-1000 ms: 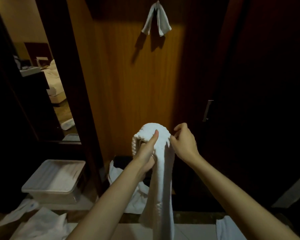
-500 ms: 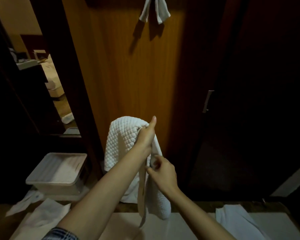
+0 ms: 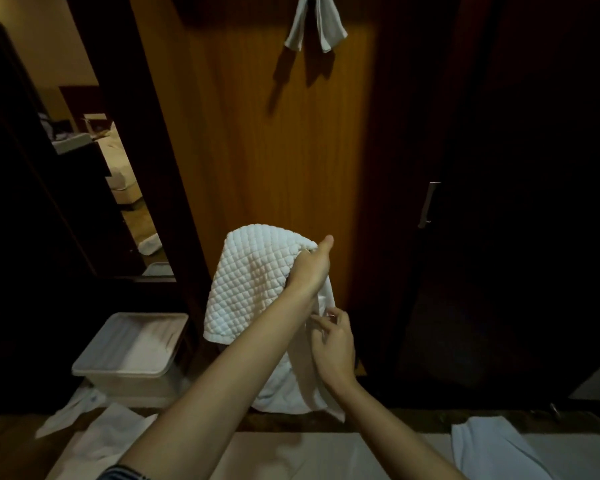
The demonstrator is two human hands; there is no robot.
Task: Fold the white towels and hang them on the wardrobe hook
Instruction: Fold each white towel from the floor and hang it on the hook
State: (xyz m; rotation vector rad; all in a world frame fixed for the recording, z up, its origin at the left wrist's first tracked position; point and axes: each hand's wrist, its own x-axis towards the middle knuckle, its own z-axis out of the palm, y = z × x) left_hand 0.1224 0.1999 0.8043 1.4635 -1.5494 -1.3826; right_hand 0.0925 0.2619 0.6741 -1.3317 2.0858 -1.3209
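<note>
Left hand (image 3: pixel 309 268) grips the top of a white waffle-textured towel (image 3: pixel 253 278) held up before the wooden wardrobe door (image 3: pixel 274 150), right hand (image 3: pixel 333 344) fingers pinching its hanging edge; soft, light, floppy, best held at the fold.

Both forearms were bare to the elbow, no watch/rings seen on hands (image 3: pixel 309 271). L arm showed a dark plaid sleeve cuff (image 3: pixel 122 473) at frame btm edge.
</note>
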